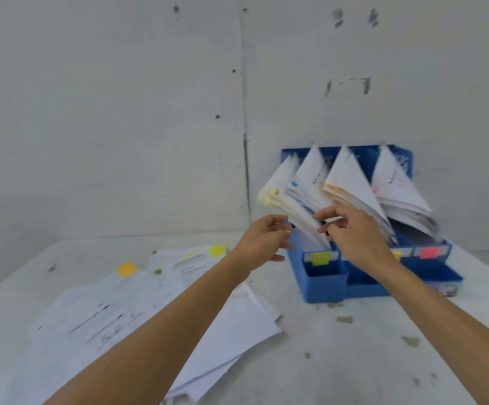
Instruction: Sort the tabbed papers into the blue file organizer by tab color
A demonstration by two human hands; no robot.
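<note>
Fingers, right hand: the fingers (329, 214) are curled, with thumb and forefinger pinching the lower edge of the filed papers (310, 176); blur hides which bundle.
Fingers, left hand: the fingers (279, 222) are loosely curled and hold nothing, just beside the leftmost bundle; contact cannot be told.
Right hand (354, 238): stretched over the front of the file organizer.
Left hand (262, 241): raised at the file organizer's left corner.
Filed papers: four bundles leaning forward, with tabs from left to right yellow, blue, orange, pink.
File organizer (325, 285): blue, at the far right of the table against the wall, with a yellow label (320, 258) and a pink label (428, 252) on its front rail.
Loose papers (120, 317): spread flat at the left, under the left forearm, showing an orange tab (127, 269) and a yellow tab (217, 250).
Table (354, 361): pale, speckled.
</note>
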